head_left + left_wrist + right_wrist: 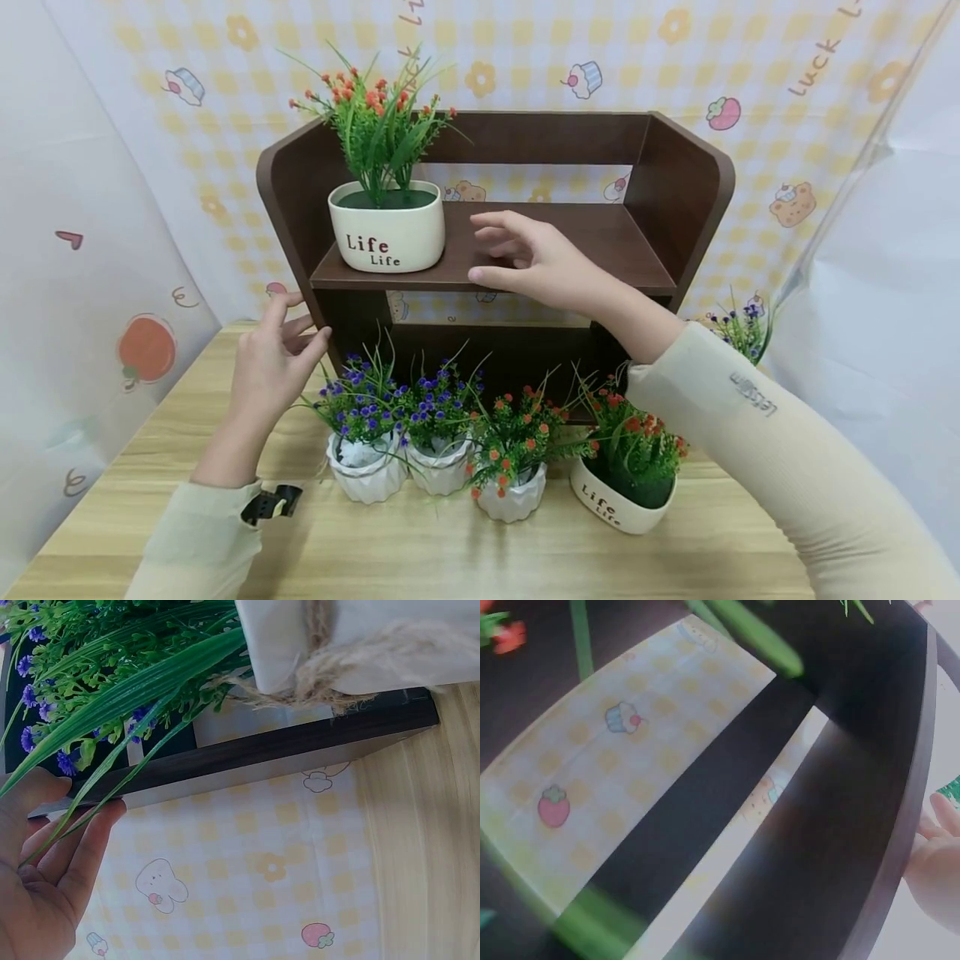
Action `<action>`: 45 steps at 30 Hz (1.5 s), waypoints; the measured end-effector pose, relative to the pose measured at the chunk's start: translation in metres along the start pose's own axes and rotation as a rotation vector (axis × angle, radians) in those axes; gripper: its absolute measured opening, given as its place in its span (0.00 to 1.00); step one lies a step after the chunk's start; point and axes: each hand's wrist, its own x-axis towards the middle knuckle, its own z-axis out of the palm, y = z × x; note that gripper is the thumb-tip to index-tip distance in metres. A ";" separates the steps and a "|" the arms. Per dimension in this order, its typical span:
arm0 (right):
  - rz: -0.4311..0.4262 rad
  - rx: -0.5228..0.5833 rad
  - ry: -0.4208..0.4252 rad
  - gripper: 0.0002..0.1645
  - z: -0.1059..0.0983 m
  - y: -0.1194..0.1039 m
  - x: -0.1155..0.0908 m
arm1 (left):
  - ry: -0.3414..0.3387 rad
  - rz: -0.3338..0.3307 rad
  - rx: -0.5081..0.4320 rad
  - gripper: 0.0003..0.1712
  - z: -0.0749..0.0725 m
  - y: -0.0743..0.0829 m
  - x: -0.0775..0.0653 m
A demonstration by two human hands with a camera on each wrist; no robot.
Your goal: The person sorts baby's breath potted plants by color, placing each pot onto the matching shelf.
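Observation:
My left hand (273,358) is at the left side panel of a dark brown two-tier wooden shelf (555,233); in the left wrist view its thumb and fingers close round the panel's edge. My right hand (543,262) reaches over the upper tier, fingers loosely bent and holding nothing. A gap separates it from a cream oval planter (390,237) marked "Life Life", which stands upright at the upper tier's left end with orange-red flowers (367,96) and long grass leaves. Purple-flowered foliage (82,712) partly overlaps the left fingers in the left wrist view.
In front of the shelf, on the wood-grain table (337,550), stand two white pots (367,475) with purple flowers, a white pot (513,498) with orange flowers and a second oval planter (622,500). Another purple-flowered plant (742,329) shows behind the right forearm. Patterned cloth (517,50) hangs behind.

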 end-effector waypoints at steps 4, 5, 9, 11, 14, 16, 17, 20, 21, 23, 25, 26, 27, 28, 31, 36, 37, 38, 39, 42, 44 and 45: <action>-0.034 -0.023 0.008 0.37 -0.006 0.004 -0.020 | -0.010 0.001 -0.002 0.24 0.000 0.001 0.000; -0.041 -0.025 0.009 0.37 -0.008 0.004 -0.024 | -0.014 -0.001 -0.003 0.24 0.000 0.001 0.000; -0.067 -0.046 0.010 0.37 -0.012 0.006 -0.042 | -0.024 -0.014 -0.003 0.24 0.000 0.001 -0.001; -0.071 -0.058 0.012 0.37 -0.014 0.007 -0.049 | -0.024 -0.016 -0.004 0.25 0.000 0.001 -0.001; -0.074 -0.078 0.026 0.37 -0.017 0.007 -0.060 | -0.021 -0.013 -0.001 0.25 0.000 0.002 0.000; -0.076 -0.098 0.038 0.37 -0.018 0.008 -0.068 | -0.021 -0.013 -0.002 0.25 0.000 0.001 -0.001; -0.076 -0.107 0.042 0.37 -0.019 0.008 -0.072 | -0.021 -0.014 -0.003 0.25 0.000 0.001 -0.001; -0.081 -0.128 0.054 0.37 -0.019 0.010 -0.084 | -0.020 -0.013 -0.005 0.25 0.000 0.000 -0.002; -0.077 -0.132 0.057 0.37 -0.020 0.011 -0.089 | -0.020 -0.013 -0.006 0.25 0.000 0.000 -0.003; -0.069 -0.142 0.066 0.36 -0.021 0.012 -0.099 | -0.019 -0.010 -0.006 0.25 0.000 0.000 -0.002; -0.063 -0.162 0.086 0.36 -0.022 0.013 -0.108 | -0.018 -0.009 -0.009 0.25 0.000 0.000 -0.002; -0.061 -0.173 0.098 0.36 -0.023 0.013 -0.113 | -0.017 -0.009 -0.010 0.25 0.000 0.000 -0.002; -0.061 -0.186 0.110 0.36 -0.024 0.013 -0.118 | -0.016 -0.010 -0.011 0.25 0.000 0.000 -0.001; -0.069 -0.198 0.124 0.36 -0.024 0.014 -0.123 | -0.015 -0.011 -0.011 0.25 0.000 0.000 -0.001; -0.099 -0.233 0.168 0.38 -0.026 0.018 -0.138 | -0.012 -0.014 -0.013 0.24 0.000 0.001 -0.001; -0.175 -0.299 0.234 0.45 -0.028 0.029 -0.165 | -0.015 -0.013 -0.024 0.24 0.000 0.003 -0.001; -0.188 -0.303 0.240 0.46 -0.028 0.032 -0.171 | -0.015 -0.013 -0.024 0.24 0.000 0.003 -0.001; -0.199 -0.306 0.244 0.46 -0.028 0.035 -0.176 | -0.013 -0.013 -0.022 0.24 0.000 0.003 0.000; -0.214 -0.306 0.250 0.47 -0.028 0.039 -0.181 | -0.011 -0.012 -0.018 0.24 0.000 0.003 0.000; -0.196 -0.317 0.265 0.47 -0.029 0.049 -0.198 | -0.013 -0.014 -0.010 0.24 -0.001 0.002 0.000; -0.158 -0.332 0.287 0.47 -0.030 0.056 -0.210 | -0.016 -0.012 -0.006 0.24 -0.001 0.002 0.000; -0.136 -0.338 0.299 0.46 -0.030 0.060 -0.216 | -0.015 -0.009 -0.007 0.24 -0.001 0.002 0.000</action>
